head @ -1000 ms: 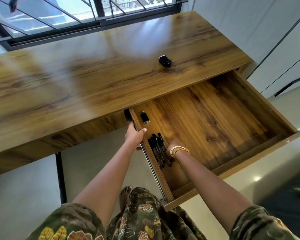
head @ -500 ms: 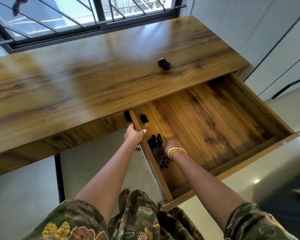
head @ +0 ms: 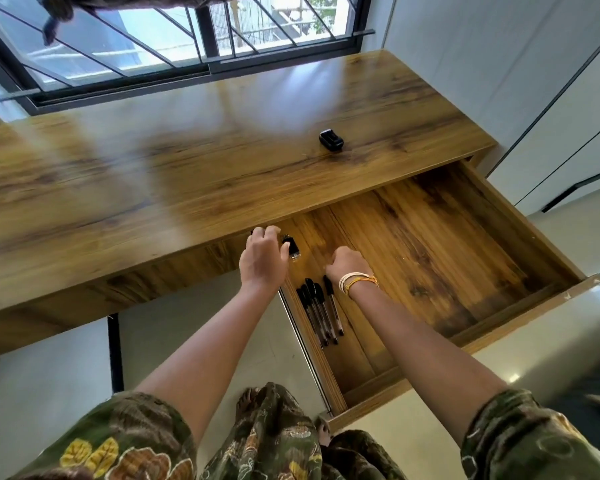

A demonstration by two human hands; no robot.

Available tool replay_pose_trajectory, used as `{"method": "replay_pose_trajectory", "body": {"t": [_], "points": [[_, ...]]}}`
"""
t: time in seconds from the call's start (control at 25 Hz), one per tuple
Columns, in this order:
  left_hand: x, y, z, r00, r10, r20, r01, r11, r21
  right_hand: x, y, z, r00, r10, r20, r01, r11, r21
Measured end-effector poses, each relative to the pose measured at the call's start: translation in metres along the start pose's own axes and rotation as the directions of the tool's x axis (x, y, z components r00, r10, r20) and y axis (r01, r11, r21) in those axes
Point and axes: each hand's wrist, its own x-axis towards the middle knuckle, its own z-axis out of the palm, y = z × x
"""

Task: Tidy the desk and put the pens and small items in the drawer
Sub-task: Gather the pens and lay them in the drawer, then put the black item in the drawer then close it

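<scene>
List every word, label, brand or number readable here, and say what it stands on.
None can be read.
Pens in the drawer: any print on the barrels is too small.
Small black item on the desk: no legible marking.
Small black item in the drawer: blurred.

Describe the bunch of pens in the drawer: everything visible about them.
The pens are several slim stick pens with black caps and clear-looking barrels. They lie flat, side by side and roughly parallel, on the floor of the open wooden drawer, close to its left wall, caps pointing toward the desk. The right hand hovers by the caps; contact cannot be told.
</scene>
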Motion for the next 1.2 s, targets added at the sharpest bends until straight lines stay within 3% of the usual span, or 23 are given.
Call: {"method": "replay_pose_trajectory", "body": {"t": [0.2,0.48,0.68,0.92,1.0,1.2], "points": [[0.069,0.006,-0.014,0.987,0.155,-0.034,-0.155,0.988,0.015,0.034,-0.043,-0.031,0.982,-0.042,-0.182,0.056,0.996,0.071],[0.171,-0.007,-0.009,0.989,0.147,0.027,-0.148,0.989,0.016,0.103,-0.105,-0.054,0.951,0.005,-0.309,0.044,0.987,0.152],[0.220,-0.005,0.013,0.980,0.104,0.171,-0.104,0.995,-0.007,0.153,-0.114,-0.063,0.927,0.071,-0.367,-0.005,0.984,0.179],[0.230,-0.018,0.055,0.971,0.114,0.209,-0.127,0.991,0.047,0.200,-0.108,-0.067,0.813,0.205,-0.545,-0.043,0.955,0.294],[0.227,-0.022,0.060,0.974,0.147,0.175,-0.162,0.984,0.078,0.216,-0.108,-0.070,0.801,0.245,-0.546,-0.060,0.941,0.333],[0.242,-0.016,0.064,0.979,0.132,0.157,-0.148,0.984,0.098,0.254,-0.105,-0.090,0.902,0.264,-0.341,-0.205,0.958,0.202]]}}
